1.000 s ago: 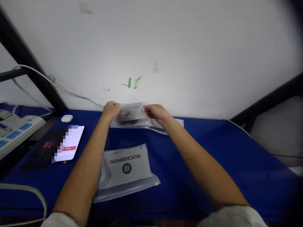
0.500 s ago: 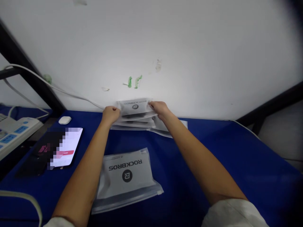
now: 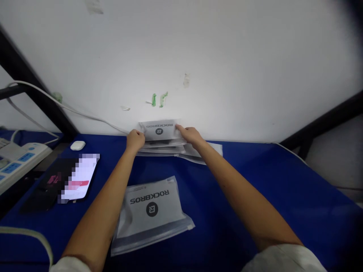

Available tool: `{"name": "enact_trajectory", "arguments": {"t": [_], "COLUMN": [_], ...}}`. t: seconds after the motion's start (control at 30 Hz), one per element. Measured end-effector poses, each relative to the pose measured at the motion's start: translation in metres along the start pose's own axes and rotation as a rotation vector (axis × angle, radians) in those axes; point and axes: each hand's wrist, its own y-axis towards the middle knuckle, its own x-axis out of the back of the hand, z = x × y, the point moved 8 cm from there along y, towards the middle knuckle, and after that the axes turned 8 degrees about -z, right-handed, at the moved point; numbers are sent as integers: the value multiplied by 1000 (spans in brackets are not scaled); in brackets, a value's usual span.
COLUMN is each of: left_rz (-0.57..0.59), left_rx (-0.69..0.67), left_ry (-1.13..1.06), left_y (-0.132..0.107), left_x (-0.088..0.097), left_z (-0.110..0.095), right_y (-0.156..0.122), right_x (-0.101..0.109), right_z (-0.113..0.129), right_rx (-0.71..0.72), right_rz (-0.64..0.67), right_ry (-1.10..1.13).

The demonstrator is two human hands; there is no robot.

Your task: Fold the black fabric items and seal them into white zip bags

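Note:
A frosted plastic zip bag (image 3: 153,130) printed ROCKBROS lies on top of a stack of similar bags (image 3: 159,150) against the wall. My left hand (image 3: 135,141) is closed at its left edge, fingers curled in. At the right edge my right hand (image 3: 192,136) pinches the bag, with one digit stretched along its upper side; the other fingers are partly hidden. Closer to me, another ROCKBROS zip bag (image 3: 150,226) lies flat on the blue table, its slider strip toward me.
On the left are a phone with a lit screen (image 3: 82,181), a dark device (image 3: 42,189) beside it, a white earbud case (image 3: 77,145) and a power strip (image 3: 22,160). A white cable (image 3: 85,114) runs along the wall. Another bag (image 3: 214,147) pokes out right of the stack.
The held bag has settled lower onto the stack, its front edge no longer spread out. My left hand has shifted slightly right, and my right hand's grip has moved along the edge.

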Motion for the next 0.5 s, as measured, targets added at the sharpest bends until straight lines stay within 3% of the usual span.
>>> {"name": "enact_trajectory", "arguments": {"t": [0.33,0.5], "left_rz": [-73,-114], "left_rx": [53,25], "left_ry": [-16,-21], "left_y": [5,4], "left_x": [16,25], "left_z": [15,10], "right_y": [-4,-3], "right_x": [-18,-15], "right_z": [11,21], "right_rx": [80,144], "right_rz": [24,-33], "right_ry": [0,30]}}
